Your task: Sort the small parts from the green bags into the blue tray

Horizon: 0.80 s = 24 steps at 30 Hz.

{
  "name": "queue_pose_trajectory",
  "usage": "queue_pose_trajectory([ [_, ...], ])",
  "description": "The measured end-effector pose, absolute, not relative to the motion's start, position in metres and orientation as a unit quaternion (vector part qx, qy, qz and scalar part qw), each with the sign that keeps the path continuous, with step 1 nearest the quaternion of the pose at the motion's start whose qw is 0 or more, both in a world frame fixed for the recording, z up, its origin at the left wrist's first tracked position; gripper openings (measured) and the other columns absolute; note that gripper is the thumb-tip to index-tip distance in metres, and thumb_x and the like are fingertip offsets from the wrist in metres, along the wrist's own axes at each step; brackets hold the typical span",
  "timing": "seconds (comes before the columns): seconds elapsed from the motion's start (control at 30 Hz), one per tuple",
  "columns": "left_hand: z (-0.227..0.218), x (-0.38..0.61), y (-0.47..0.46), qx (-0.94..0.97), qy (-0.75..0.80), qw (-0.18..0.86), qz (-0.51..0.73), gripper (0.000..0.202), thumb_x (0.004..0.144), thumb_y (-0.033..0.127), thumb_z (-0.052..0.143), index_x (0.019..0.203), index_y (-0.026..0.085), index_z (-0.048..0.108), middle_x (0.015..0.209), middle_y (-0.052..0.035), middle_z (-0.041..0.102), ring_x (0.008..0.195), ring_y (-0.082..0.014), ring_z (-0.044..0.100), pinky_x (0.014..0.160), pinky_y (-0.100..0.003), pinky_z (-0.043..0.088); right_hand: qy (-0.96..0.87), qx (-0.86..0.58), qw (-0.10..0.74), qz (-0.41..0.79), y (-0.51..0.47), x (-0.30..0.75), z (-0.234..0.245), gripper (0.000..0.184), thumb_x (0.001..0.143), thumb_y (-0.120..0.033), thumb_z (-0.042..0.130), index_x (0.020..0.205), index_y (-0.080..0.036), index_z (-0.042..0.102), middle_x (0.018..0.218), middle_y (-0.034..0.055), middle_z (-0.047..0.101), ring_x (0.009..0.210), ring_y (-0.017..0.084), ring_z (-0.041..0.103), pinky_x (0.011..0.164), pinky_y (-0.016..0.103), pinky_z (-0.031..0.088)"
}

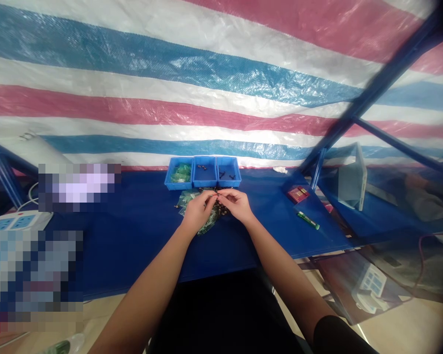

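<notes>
My left hand (197,210) and my right hand (238,203) meet fingertip to fingertip over the blue table. Both are closed in a pinch on something too small to make out. Beneath them lies a pile of clear greenish plastic packets (206,227) and small dark, coppery parts (224,210). Just beyond stand three blue bins side by side. Green packets (181,172) lie in the left bin (178,186). A few small parts (203,167) are in the middle bin (204,184), and dark pieces (227,175) are in the right bin (229,184).
To the right are a red box (298,193), a green tube (308,220) and a crumpled white scrap (279,169). A white power strip (25,219) sits at the left. Blue frame poles (376,86) and a striped tarp (206,69) close off the back.
</notes>
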State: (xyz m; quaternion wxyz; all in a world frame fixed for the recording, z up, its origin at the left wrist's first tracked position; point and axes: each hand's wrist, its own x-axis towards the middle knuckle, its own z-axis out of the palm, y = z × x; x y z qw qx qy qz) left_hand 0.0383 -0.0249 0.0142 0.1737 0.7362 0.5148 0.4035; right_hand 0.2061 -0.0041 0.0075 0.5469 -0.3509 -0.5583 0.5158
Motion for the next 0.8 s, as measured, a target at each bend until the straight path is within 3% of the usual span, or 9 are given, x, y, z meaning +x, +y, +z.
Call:
queue_pose_trajectory([
  [0.2,0.015,0.038,-0.025,0.741,0.506,0.180,0.403,0.027,0.099,0.039,0.042,0.094,0.022,0.062,0.079,0.0001,0.064,0.068,-0.0135,0.058,0.064,-0.024,0.040,-0.557,-0.328,0.550,0.529,-0.006,0.204,0.009,0.026,0.072,-0.036,0.078,0.093,-0.022,0.075,0.080,0.0014,0.070,0.072,0.016,0.066,0.073,0.032,0.056],
  [0.37,0.017,0.039,-0.027,0.742,0.508,0.181,0.398,0.031,0.099,0.041,0.039,0.091,0.021,0.061,0.074,-0.0003,0.063,0.066,-0.0144,0.058,0.062,-0.025,0.040,-0.552,-0.341,0.540,0.536,-0.006,0.203,0.010,0.030,0.069,-0.040,0.079,0.092,-0.022,0.074,0.080,0.0018,0.071,0.071,0.016,0.066,0.072,0.033,0.056],
  [0.63,0.017,0.033,-0.026,0.670,0.602,0.080,0.426,0.037,0.099,0.040,0.038,0.080,0.020,0.063,0.064,-0.0012,0.060,0.060,-0.0143,0.056,0.058,-0.026,0.036,-0.531,-0.430,0.537,0.494,0.008,0.198,0.007,0.034,0.071,-0.045,0.077,0.093,-0.019,0.074,0.065,0.0004,0.067,0.053,0.013,0.059,0.055,0.028,0.053],
  [0.73,0.015,0.032,-0.025,0.653,0.611,0.071,0.442,0.038,0.099,0.040,0.039,0.073,0.020,0.060,0.060,0.0002,0.057,0.057,-0.0129,0.053,0.058,-0.025,0.036,-0.529,-0.428,0.537,0.498,0.019,0.186,0.015,0.035,0.072,-0.046,0.075,0.094,-0.019,0.074,0.072,0.0023,0.070,0.059,0.015,0.062,0.060,0.031,0.056],
  [0.8,0.015,0.032,-0.025,0.656,0.605,0.073,0.446,0.038,0.098,0.040,0.039,0.071,0.020,0.058,0.059,0.0010,0.055,0.055,-0.0124,0.051,0.057,-0.025,0.036,-0.528,-0.404,0.545,0.510,0.028,0.178,0.022,0.041,0.074,-0.048,0.072,0.103,-0.020,0.072,0.088,0.0051,0.074,0.070,0.018,0.067,0.068,0.035,0.058],
])
